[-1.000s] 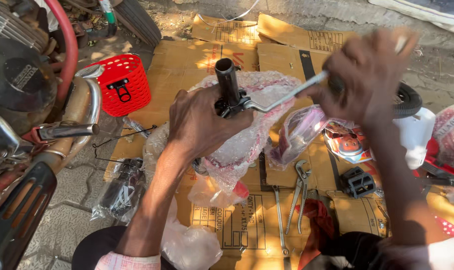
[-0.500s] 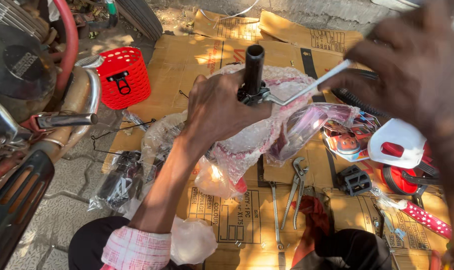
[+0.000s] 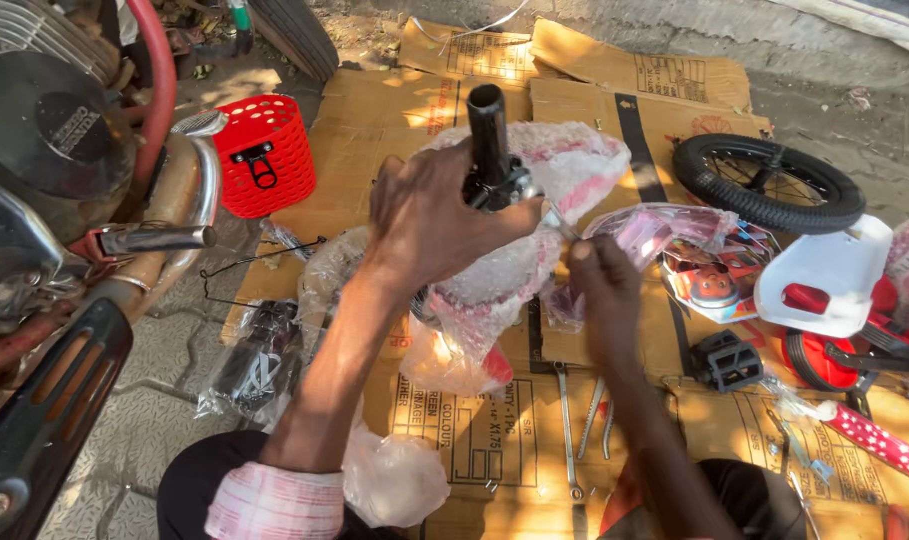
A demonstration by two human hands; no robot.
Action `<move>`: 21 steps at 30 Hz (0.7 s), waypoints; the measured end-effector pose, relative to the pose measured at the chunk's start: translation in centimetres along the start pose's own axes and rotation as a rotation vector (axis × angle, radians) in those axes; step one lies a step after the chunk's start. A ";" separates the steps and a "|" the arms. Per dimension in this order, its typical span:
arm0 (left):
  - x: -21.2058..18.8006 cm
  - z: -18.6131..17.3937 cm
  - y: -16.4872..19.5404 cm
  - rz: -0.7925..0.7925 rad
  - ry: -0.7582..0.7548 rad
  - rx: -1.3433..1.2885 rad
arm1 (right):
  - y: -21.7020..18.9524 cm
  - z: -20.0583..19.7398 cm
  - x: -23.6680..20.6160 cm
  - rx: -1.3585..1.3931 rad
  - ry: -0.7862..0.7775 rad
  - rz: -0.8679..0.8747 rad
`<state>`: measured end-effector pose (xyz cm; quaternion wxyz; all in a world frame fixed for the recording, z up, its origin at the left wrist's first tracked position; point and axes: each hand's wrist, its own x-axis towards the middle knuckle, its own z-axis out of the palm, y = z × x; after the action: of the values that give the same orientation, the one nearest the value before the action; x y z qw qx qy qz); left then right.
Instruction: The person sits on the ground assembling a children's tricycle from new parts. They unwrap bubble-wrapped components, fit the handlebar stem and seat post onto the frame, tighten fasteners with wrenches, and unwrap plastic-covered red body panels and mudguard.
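Observation:
My left hand (image 3: 434, 220) grips a small bicycle frame wrapped in pink and white bubble wrap (image 3: 574, 165), just below its upright black stem tube (image 3: 487, 125). My right hand (image 3: 604, 290) is right of it and lower, shut on the handle of a silvery spanner (image 3: 557, 218). The spanner's head sits at the clamp at the foot of the black tube. The fingers hide most of the spanner.
Flattened cardboard (image 3: 374, 110) covers the ground. On it lie a red basket (image 3: 264, 155), a small black wheel (image 3: 769, 183), a white plastic panel (image 3: 824, 275), a black pedal (image 3: 726, 360), loose spanners (image 3: 566, 430) and pliers (image 3: 599, 415). A motorcycle (image 3: 54, 170) stands at the left.
My right hand has swung from high on the right down to the middle, bringing the spanner handle down with it. My left hand keeps its hold on the wrapped frame.

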<state>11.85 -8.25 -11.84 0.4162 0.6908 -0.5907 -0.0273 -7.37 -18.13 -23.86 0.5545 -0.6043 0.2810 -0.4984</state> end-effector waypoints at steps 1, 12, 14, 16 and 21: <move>-0.2 0.0 0.1 0.033 0.007 0.008 | -1.5 -1.5 0.4 -0.248 -0.064 -0.196; 0.6 2.2 1.0 0.068 0.029 -0.044 | -21.7 -7.8 11.3 -1.672 -0.541 -1.380; 0.2 1.8 0.3 0.037 0.025 -0.058 | -19.9 -7.4 11.6 -1.604 -0.443 -1.433; -0.3 0.9 -0.3 -0.125 -0.092 -0.058 | -14.5 -6.4 10.6 -1.574 -0.121 -1.229; -1.4 0.1 -0.3 -0.033 0.075 0.033 | 0.5 -0.6 2.0 -0.465 0.077 -0.171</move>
<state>11.59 -7.11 -12.72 0.4263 0.7076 -0.5636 0.0014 -7.12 -20.26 -23.82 0.3453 -0.7177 0.3571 -0.4881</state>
